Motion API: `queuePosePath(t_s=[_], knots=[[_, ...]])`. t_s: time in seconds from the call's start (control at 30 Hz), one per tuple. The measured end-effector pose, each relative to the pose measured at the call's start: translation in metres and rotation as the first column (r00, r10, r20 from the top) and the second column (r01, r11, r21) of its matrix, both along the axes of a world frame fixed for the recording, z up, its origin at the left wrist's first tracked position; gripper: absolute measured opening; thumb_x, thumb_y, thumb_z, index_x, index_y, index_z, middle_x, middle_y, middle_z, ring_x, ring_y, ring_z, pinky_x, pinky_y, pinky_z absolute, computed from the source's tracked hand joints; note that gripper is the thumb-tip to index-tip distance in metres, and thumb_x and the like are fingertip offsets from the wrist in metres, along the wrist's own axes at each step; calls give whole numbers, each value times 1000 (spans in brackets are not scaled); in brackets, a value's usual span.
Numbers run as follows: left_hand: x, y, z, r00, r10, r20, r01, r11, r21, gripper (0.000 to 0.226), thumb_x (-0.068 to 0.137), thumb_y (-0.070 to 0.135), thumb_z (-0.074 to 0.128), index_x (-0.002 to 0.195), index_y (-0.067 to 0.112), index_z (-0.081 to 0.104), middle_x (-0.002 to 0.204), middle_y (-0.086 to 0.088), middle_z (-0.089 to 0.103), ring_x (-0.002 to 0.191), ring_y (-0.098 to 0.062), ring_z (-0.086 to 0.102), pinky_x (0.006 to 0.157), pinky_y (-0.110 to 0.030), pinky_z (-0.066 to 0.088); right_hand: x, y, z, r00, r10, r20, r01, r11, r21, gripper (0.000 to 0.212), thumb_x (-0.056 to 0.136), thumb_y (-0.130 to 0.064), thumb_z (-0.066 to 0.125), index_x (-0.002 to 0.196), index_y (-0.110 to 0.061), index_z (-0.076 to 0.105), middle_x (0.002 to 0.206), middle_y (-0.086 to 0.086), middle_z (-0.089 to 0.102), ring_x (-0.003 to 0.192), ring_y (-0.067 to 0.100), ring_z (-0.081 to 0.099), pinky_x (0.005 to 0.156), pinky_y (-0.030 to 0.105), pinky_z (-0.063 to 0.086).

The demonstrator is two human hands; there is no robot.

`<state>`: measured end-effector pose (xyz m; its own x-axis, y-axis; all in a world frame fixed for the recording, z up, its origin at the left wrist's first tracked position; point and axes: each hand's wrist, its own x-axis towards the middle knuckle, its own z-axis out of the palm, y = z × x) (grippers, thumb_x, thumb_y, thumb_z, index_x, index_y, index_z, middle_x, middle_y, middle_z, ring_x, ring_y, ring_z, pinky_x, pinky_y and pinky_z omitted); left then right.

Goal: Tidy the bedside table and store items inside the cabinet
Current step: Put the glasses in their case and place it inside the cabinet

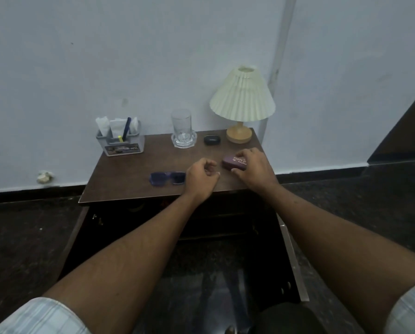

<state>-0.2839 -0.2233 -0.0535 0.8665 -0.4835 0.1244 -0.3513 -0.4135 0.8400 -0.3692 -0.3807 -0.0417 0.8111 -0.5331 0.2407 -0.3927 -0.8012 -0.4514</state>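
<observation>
My right hand (252, 168) covers much of the maroon case (233, 162), so its gold lettering stays unreadable. The organiser (123, 143) label is blurred, and the open cabinet (201, 225) interior is too dark to make out.

Two bare forearms reach into view from the bottom corners. Each upper arm ends in a short sleeve of pale cloth with a faint light-blue check: the left sleeve (40, 317) shows at the lower left, the right sleeve (411, 309) at the lower right. The left hand (200, 175) and right hand (254, 168) wear no rings, watch or gloves. The nails are short.
</observation>
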Motion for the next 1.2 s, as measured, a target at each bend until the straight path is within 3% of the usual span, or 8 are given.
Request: queuePosePath(t_s=[0.2,0.33,0.53,0.63,0.8,1.03,1.2], knots=[[15,-34,-14,996,-17,-83,22,998,61,46,82,19,78,124,20,61,127,-2,62,113,-18,60,100,-38,52,11,-19,-20,995,-1,-99,-8,996,-94,66,77,-43,79,134,-24,53,131,5,56,115,24,55,96,37,48],[22,-42,-26,991,-26,-128,34,997,63,53,81,20,79,130,19,58,131,-1,61,117,-18,59,103,-39,51,17,-23,-24,993,16,-120,-25,997,-75,55,81,-38,76,128,-20,54,126,6,60,113,27,57,98,42,48],[23,-37,-35,985,-9,-170,11,1000,7,53,81,22,79,129,19,59,126,-4,64,107,-17,63,97,-37,54,13,-26,-22,991,70,-113,-82,991,-107,47,86,-30,73,127,-16,56,125,10,59,111,29,56,95,41,48],[23,-28,-28,982,-8,-189,6,1000,-9,56,80,20,79,132,17,57,127,-4,62,111,-19,62,100,-39,52,9,-21,-17,989,108,-101,-117,989,-86,50,84,-31,75,128,-18,55,125,7,59,110,24,56,92,36,50],[21,1,-12,978,-31,-207,26,999,-27,70,79,16,81,140,17,47,136,-4,55,117,-17,56,93,-26,45,4,3,-1,979,194,-64,-196,980,-19,53,82,-29,77,130,-23,55,126,3,59,113,20,56,96,38,51],[14,61,4,974,12,-226,-33,995,-90,77,74,12,85,140,18,45,132,-2,62,114,-19,63,104,-39,51,7,61,23,942,335,-16,-335,942,-25,51,81,-26,78,127,-21,58,124,2,60,113,21,55,97,38,48],[9,112,15,962,15,-272,-59,986,-154,79,69,14,90,137,17,48,127,1,64,108,-12,67,94,-26,55,7,102,37,912,411,8,-410,911,-27,49,80,-26,78,125,-21,59,123,0,60,113,20,55,97,36,46]])
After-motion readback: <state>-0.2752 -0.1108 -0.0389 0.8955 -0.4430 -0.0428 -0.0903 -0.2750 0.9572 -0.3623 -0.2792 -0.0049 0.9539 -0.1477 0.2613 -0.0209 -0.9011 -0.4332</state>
